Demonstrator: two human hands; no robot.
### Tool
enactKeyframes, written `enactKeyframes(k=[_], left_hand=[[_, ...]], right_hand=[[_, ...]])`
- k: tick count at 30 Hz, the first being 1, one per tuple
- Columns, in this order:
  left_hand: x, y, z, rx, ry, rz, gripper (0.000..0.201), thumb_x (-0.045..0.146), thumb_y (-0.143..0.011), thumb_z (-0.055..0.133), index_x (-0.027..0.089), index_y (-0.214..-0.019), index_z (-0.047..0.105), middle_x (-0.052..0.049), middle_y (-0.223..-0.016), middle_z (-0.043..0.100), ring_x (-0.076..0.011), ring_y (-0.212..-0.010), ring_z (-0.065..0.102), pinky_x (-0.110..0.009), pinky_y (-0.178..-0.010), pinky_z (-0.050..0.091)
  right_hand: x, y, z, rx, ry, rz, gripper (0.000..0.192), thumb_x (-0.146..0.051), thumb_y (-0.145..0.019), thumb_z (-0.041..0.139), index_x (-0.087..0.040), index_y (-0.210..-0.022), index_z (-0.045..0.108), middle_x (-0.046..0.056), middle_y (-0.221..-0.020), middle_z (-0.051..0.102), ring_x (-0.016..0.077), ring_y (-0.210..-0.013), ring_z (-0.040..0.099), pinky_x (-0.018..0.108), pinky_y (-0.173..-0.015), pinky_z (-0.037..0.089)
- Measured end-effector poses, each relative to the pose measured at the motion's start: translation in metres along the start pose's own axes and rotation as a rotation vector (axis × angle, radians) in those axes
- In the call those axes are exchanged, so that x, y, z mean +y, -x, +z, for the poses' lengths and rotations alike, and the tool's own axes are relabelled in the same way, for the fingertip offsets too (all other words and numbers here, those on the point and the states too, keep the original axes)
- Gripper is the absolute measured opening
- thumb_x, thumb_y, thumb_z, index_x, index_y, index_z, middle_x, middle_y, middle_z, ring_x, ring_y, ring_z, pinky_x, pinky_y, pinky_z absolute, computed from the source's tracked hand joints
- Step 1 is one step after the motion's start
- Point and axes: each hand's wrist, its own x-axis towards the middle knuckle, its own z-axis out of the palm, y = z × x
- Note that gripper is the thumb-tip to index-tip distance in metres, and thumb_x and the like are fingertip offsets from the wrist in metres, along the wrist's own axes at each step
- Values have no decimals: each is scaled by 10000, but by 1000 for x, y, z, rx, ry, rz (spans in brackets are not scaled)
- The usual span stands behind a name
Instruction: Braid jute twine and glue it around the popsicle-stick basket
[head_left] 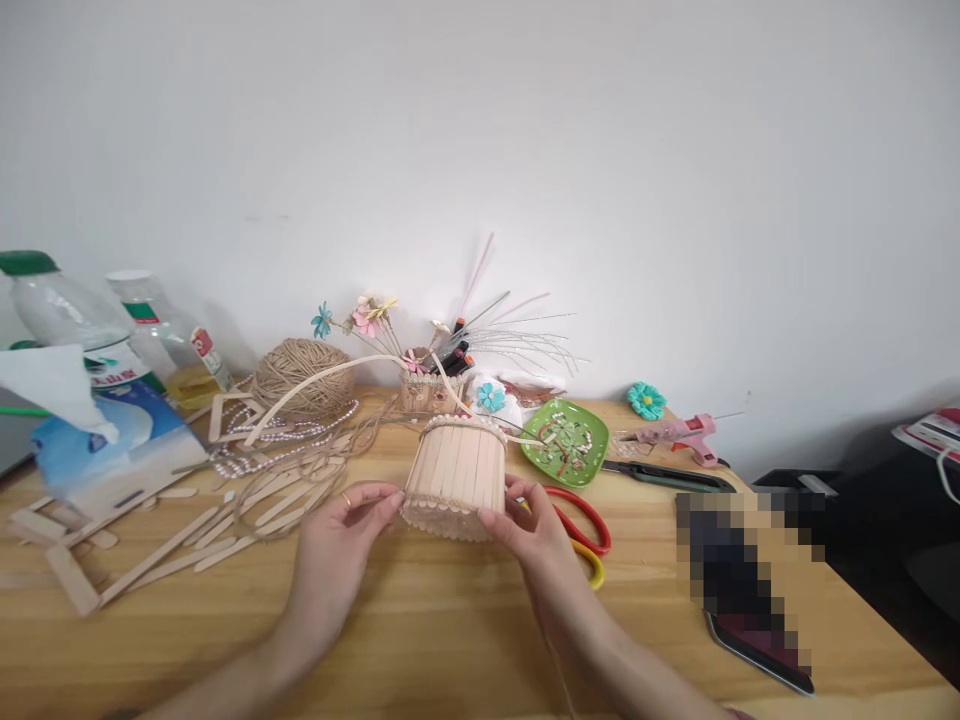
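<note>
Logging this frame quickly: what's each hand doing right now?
Left hand: closed on the popsicle-stick basket, fingers at its left side.
Right hand: closed on the basket's right side.

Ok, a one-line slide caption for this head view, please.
Both hands, left hand and right hand, hold a round popsicle-stick basket on a cluttered wooden table, red scissors alongside.

Over on the left there's a ball of twine [302,377] near the wall, loose craft sticks [161,552] and a tissue box [112,450] nearer the edge. Right of centre sits a green dish [566,441], red scissors [583,519] just beside it, a pink glue gun [682,433] beyond
</note>
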Motion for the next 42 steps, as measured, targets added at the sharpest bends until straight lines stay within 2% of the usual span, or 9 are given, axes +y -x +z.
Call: enactKeyframes(k=[4,8,11,14,18,26,29,37,42], left_hand=[[4,5,0,53,-4,258,133,311,-716,669,195,-775,698,-44,-848,698,-198,-807,645,-344,-744,556],[12,19,2,-32,53,497,154,231,-803,572,222,-937,648,-75,-1124,608,-218,-1073,567,-362,-868,518],[14,33,7,-142,138,492,377,213,-797,586,259,-1160,496,-87,-1328,460,-237,-1233,436,-413,-1002,407],[14,44,16,-222,260,441,627,257,-733,671,312,-1264,341,-76,-1398,359,-248,-1259,392,-438,-1036,348],[21,51,26,-194,413,447,666,299,-708,697,338,-1247,307,-67,-1357,370,-240,-1219,418,-414,-971,401],[30,57,28,-23,397,526,693,190,-635,758,320,-1182,353,-94,-1418,287,-238,-1285,355,-409,-1016,351],[30,56,27,31,373,615,661,159,-642,749,311,-1165,375,-106,-1410,324,-248,-1285,365,-421,-1005,371],[27,51,25,10,263,898,745,225,-617,774,283,-1224,345,-146,-1406,307,-302,-1304,307,-504,-1016,318],[30,49,26,63,182,1011,805,187,-584,794,268,-1225,314,-177,-1366,333,-324,-1262,343,-540,-966,340]], right_hand=[[7,4,5,25,-10,-153,474,-397,-585,764,-234,-771,360,69,-1264,406,243,-1139,475,336,-858,455],[-1,13,9,-2,5,-281,441,-348,-614,754,-246,-795,364,49,-1301,328,232,-1173,440,347,-899,448],[-6,21,12,-5,12,-372,411,-330,-642,737,-246,-814,373,45,-1312,304,238,-1212,393,386,-942,420],[-8,29,16,19,31,-454,386,-312,-653,732,-246,-820,391,37,-1286,316,247,-1233,353,436,-963,390],[-8,37,21,27,43,-525,330,-298,-677,717,-246,-799,416,25,-1225,342,250,-1250,307,457,-962,373],[-10,42,21,-58,-43,-489,336,-305,-636,755,-244,-787,461,8,-1201,319,233,-1158,383,381,-901,418],[-13,40,17,-131,-84,-483,349,-312,-625,764,-239,-781,462,10,-1184,330,212,-1099,419,344,-863,440],[-9,34,3,-269,-125,-408,407,-366,-629,765,-271,-858,442,4,-888,488,218,-1027,488,323,-792,459],[-5,29,-3,-278,-129,-411,472,-366,-602,784,-279,-919,446,17,-976,543,212,-989,536,346,-828,452]])
